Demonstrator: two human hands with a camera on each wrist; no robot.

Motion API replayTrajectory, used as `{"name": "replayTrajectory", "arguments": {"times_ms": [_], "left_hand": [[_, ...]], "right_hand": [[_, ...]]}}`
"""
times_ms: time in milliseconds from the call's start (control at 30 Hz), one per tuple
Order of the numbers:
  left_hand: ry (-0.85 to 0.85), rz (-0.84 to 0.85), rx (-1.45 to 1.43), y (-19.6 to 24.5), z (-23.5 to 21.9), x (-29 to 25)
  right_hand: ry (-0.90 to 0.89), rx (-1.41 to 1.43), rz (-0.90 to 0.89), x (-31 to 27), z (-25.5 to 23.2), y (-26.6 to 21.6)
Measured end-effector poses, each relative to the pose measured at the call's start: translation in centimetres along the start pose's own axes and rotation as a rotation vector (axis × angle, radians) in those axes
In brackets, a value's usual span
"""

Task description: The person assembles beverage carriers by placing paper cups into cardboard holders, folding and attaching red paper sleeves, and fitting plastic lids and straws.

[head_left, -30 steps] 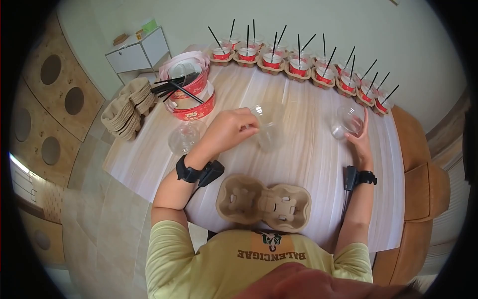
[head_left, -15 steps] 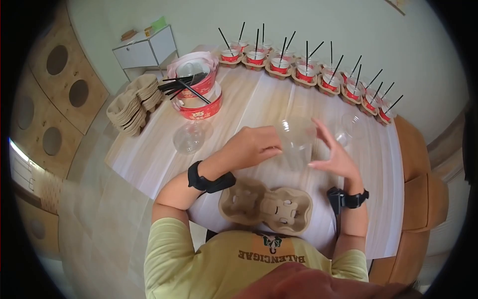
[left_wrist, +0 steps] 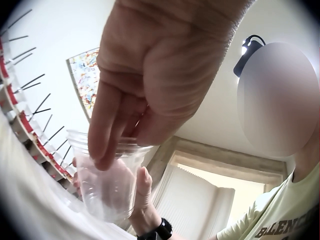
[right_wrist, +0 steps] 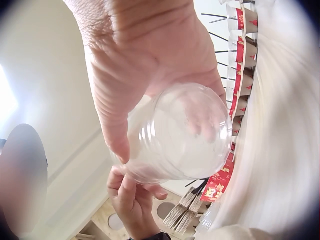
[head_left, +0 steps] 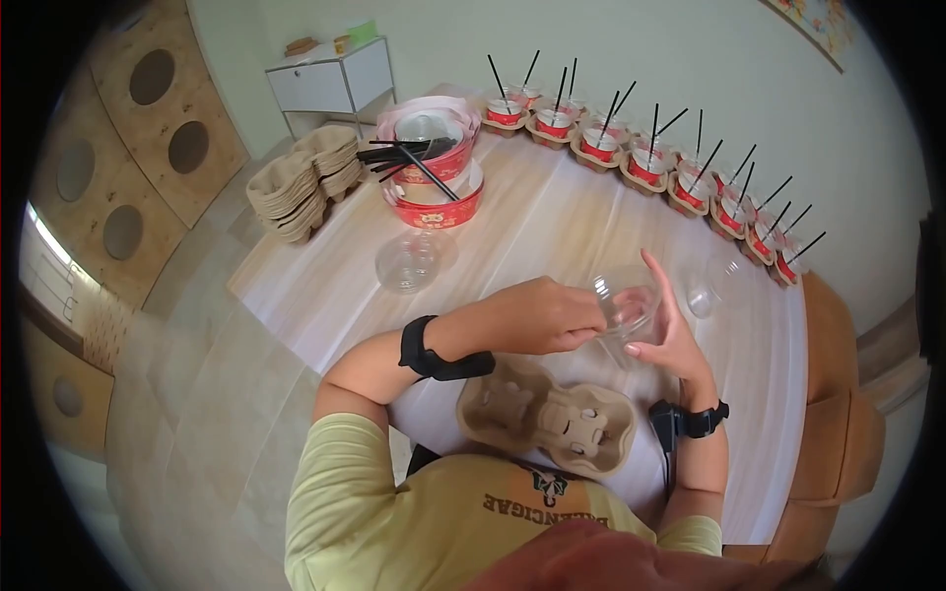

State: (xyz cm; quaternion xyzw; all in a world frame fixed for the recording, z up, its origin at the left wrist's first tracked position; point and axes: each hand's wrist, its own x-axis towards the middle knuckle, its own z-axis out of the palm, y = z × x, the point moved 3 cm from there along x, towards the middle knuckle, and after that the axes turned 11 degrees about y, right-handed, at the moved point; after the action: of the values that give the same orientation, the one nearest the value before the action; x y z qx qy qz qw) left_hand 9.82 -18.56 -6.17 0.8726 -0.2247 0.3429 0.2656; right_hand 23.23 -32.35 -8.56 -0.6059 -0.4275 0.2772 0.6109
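Right now, the clear cup (head_left: 629, 300) is held in the air between both hands, beyond the open cardboard carrier (head_left: 506, 404) and towards its right side. The left hand (head_left: 547, 315) pinches the rim, its fingers closed and partly inside the mouth; the right hand (head_left: 677, 338) grips the cup's side, thumb opposite the fingers. The step in hand looks like a two-handed hold or handover, and the next move would call for a light, steady grip, one hand easing only once the other has the cup. Farther out from the carrier lie more clear plastic (head_left: 407, 263) to the left, then red tubs (head_left: 434, 214) with black straws, and red-banded cups (head_left: 645, 165) in a row well beyond. Glare and transparency make it hard to tell whether the held cup is single or nested; the head view hides the left fingertips.
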Motion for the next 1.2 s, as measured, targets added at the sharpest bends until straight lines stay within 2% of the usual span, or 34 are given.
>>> {"name": "replayTrajectory", "arguments": {"times_ms": [133,233,300,333,433,500,567,633,700,833,900,967,1133,1200], "left_hand": [[0.013,-0.005,0.048,0.3,-0.6,0.2],[-0.001,-0.01,0.148,0.5,-1.1,0.3],[0.108,-0.007,0.273,0.8,-2.6,0.4],[0.103,-0.008,0.269,1.0,-3.5,0.5],[0.27,-0.036,0.32,1.2,-6.8,0.4],[0.307,-0.024,0.306,2.3,-8.8,0.4],[0.286,-0.04,0.282,3.6,-10.4,0.4],[0.174,-0.041,0.259,4.9,-11.5,-0.3],[0.102,-0.088,0.257,5.9,-12.0,-1.5],[-0.072,-0.102,0.233,6.6,-11.1,-3.3],[-0.056,-0.096,0.189,6.8,-9.9,-4.0],[-0.169,-0.125,0.188,7.2,-8.5,-4.6],[-0.218,-0.107,0.223,8.0,-7.8,-5.1],[-0.058,-0.075,0.25,7.8,-8.3,-5.2]], "right_hand": [[-0.007,-0.004,0.018,-0.1,0.6,0.1],[-0.03,-0.119,-0.032,0.0,0.5,0.6],[-0.009,-0.151,-0.056,0.0,-0.5,1.5],[-0.005,-0.148,-0.053,0.0,-1.0,1.4],[0.04,-0.215,0.047,-0.6,-3.2,1.9],[0.081,-0.244,-0.053,-1.7,-5.0,2.4],[0.116,-0.164,0.01,-3.5,-6.0,3.1],[0.182,-0.111,-0.066,-5.0,-6.9,3.8],[0.216,-0.104,-0.043,-6.6,-7.2,4.4],[0.3,-0.122,-0.05,-8.0,-7.4,4.5],[0.31,-0.143,-0.065,-8.3,-7.3,3.9],[0.339,-0.084,-0.096,-8.3,-6.8,3.0],[0.299,-0.083,-0.185,-9.3,-5.9,0.6],[0.285,-0.114,-0.223,-9.5,-5.6,0.1]]}}
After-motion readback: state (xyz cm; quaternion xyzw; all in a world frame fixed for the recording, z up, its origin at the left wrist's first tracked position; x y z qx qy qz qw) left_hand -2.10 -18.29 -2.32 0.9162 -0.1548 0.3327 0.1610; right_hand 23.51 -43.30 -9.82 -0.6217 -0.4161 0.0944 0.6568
